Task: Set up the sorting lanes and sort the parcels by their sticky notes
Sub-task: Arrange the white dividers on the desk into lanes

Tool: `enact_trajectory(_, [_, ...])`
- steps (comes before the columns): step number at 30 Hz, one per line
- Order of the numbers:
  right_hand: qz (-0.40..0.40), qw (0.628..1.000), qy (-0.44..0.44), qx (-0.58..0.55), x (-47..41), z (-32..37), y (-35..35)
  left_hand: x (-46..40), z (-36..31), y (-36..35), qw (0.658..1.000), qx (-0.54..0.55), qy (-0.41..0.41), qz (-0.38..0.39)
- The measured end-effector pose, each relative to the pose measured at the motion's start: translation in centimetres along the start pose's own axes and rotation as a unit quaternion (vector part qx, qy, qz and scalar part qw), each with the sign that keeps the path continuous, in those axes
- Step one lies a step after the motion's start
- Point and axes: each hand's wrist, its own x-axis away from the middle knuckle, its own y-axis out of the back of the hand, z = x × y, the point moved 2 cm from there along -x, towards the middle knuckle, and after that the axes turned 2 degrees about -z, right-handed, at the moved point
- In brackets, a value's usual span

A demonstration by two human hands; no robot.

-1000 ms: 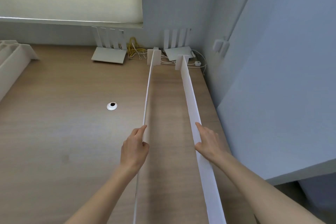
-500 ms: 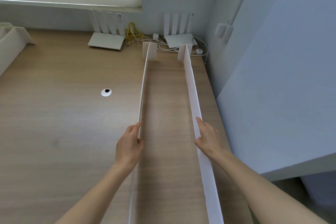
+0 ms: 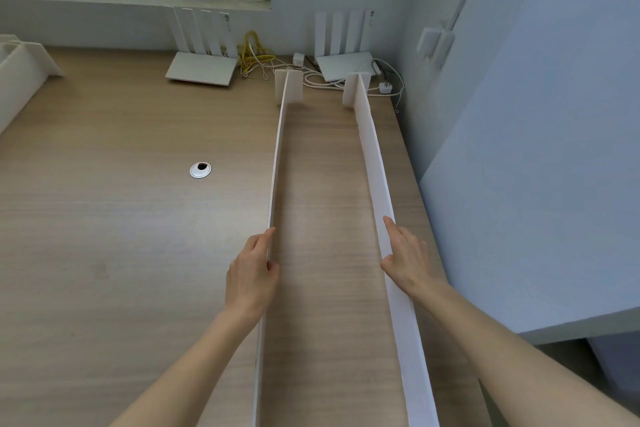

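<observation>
Two long white foam-board dividers stand on edge on the wooden desk [image 3: 121, 253] and form one lane running away from me. The left divider [image 3: 277, 163] and the right divider [image 3: 372, 156] each end in a small white foot at the far end. My left hand [image 3: 251, 274] pinches the left divider, fingers on its outer side and thumb on the inner side. My right hand [image 3: 407, 260] holds the right divider the same way, fingers stretched along its outer side, thumb over the top edge. No parcels or sticky notes are in view.
Two white routers [image 3: 201, 71] [image 3: 346, 64] and tangled yellow and white cables [image 3: 254, 55] sit at the back by the wall. A cable grommet [image 3: 200, 170] lies left of the lane. More white foam-board pieces [image 3: 20, 73] stand at far left. A grey partition [image 3: 536, 166] borders the desk's right edge.
The near part of the left divider has shifted left with my left hand, so the lane is wider. My right hand has stayed on the right divider.
</observation>
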Motion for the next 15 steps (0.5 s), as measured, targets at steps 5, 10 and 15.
enact_trajectory(5, [0.006,1.0,-0.002,0.002,0.0,-0.4,-0.7,-0.4,-0.2,-0.8,1.0,0.004,-0.004,-0.005])
enact_trajectory(10, [-0.001,1.0,0.0,0.005,-0.1,-0.3,-1.2,-0.5,-0.3,-0.9,1.0,0.002,-0.003,-0.004])
enact_trajectory(15, [0.003,1.0,-0.006,-0.001,-0.3,-0.3,-1.0,-0.4,-0.3,-0.9,1.0,0.004,-0.006,-0.002])
